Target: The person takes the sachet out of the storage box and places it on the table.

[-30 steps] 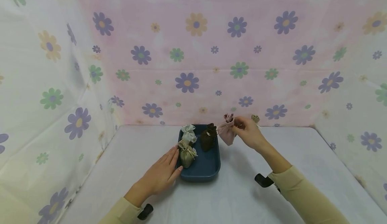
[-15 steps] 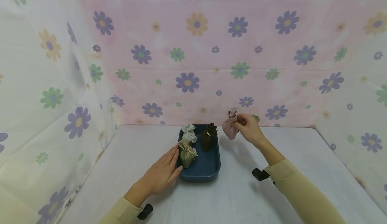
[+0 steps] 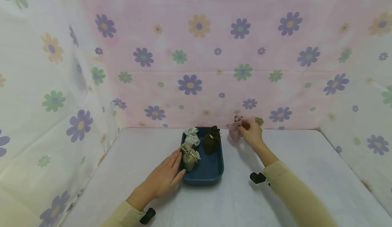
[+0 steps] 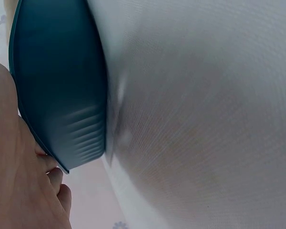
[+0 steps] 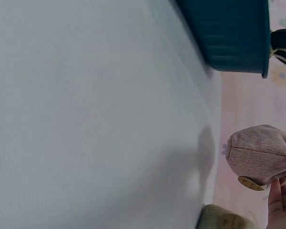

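Observation:
My right hand (image 3: 253, 134) pinches a pink drawstring pouch (image 3: 235, 133) near its gathered neck, to the right of the blue tray (image 3: 204, 181). In the right wrist view the pink pouch (image 5: 260, 155) hangs above the table, a small oval tag at its side. My left hand (image 3: 163, 174) lies with straight fingers along the tray's left rim. Inside the tray are a white pouch (image 3: 191, 136) at the back left, an olive pouch (image 3: 190, 160) in front of it and a dark brown pouch (image 3: 211, 142) at the back right.
Another olive pouch (image 3: 259, 120) stands behind my right hand, mostly hidden by it; its base (image 5: 221, 218) shows in the right wrist view. A white cloth (image 3: 137, 145) covers the table. Flowered sheets (image 3: 214, 84) enclose it at the back and both sides.
My right hand has carried the pink pouch to the right, away from the tray and the brown pouch, and a little lower at the end. The left hand and the tray stay put.

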Tool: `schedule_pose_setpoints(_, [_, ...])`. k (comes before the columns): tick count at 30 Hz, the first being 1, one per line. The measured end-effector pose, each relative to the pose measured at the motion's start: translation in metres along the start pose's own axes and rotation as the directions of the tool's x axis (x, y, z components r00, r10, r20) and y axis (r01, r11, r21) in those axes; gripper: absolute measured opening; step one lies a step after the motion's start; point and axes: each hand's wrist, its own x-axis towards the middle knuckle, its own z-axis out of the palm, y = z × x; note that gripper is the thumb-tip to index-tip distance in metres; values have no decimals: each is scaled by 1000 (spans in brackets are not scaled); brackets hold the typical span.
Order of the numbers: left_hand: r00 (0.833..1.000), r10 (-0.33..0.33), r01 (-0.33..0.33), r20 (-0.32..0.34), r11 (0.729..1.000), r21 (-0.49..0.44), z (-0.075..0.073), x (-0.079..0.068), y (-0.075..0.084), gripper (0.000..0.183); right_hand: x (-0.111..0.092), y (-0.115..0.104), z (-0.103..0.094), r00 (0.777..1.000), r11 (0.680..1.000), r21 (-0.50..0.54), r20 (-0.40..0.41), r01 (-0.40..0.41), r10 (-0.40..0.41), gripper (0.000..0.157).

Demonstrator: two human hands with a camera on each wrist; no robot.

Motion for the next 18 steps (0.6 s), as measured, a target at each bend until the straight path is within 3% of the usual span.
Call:
schedule_pose_setpoints(4, [1000,-1,1,5,1000,4,0,1,0,73,2,9,4,1000,1000,-15,-2,-18,18,35])
schedule_pose_setpoints(10, [1000,-5,5,12,1000,4,2,3,0,74,6,18,7,1000,996,-82,0,21,-22,29])
schedule_pose_setpoints(18, [1000,-15,15,6,1000,1,3,1,-1,74,3,21,11,996,994,-78,33,82,-80,33])
